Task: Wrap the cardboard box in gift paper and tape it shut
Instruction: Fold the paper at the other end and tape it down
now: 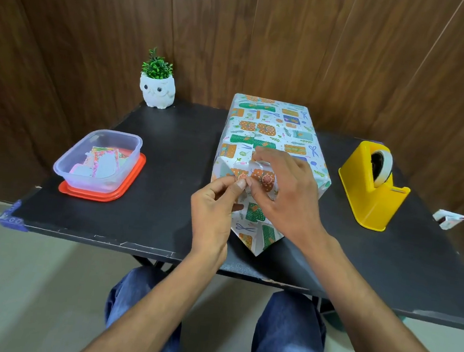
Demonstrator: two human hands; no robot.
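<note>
The box (273, 128), covered in white gift paper with orange and green prints, stands in the middle of the black table (149, 218). A seam runs down its top. At its near end a pointed paper flap (256, 233) lies flat on the table. My left hand (215, 211) pinches something small at the near end face, thumb and forefinger together. My right hand (283, 192) rests on the near top edge of the box, its fingertips meeting those of the left hand. A strip of tape between the fingers is too small to make out for certain.
A yellow tape dispenser (372, 187) stands to the right of the box. A clear plastic container (98, 159) with paper cards sits on its red lid at the left. A white owl planter (157, 89) is at the back left. A small white object (448, 219) lies at the right edge.
</note>
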